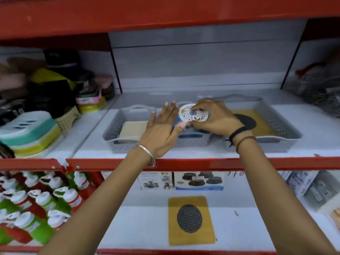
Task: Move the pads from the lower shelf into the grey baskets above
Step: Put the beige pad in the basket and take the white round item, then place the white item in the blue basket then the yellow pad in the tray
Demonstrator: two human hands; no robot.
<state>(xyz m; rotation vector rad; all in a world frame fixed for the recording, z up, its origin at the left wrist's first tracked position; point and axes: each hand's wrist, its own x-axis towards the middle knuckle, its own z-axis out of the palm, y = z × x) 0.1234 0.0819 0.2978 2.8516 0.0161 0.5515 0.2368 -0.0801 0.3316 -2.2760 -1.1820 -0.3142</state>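
Note:
Three grey perforated baskets stand in a row on the upper shelf. My right hand (215, 117) grips a round white pad with a flower print (193, 113) above the middle basket (193, 140). My left hand (162, 129) is open beside it, fingers spread, thumb tip touching the pad's lower edge. The left basket (112, 133) holds a cream square pad (133, 128). In the right basket (283, 126) lies a mustard pad with a black oval (257, 124). Another mustard pad with a black oval (191, 220) lies flat on the lower shelf.
Red shelf rails (202, 163) cross between the levels. Plastic soap boxes and tubs (31, 133) crowd the upper left, several red and green bottles (36, 205) the lower left. Product boxes (182, 180) stand behind the lower pad, and packaged goods (312, 188) sit at right.

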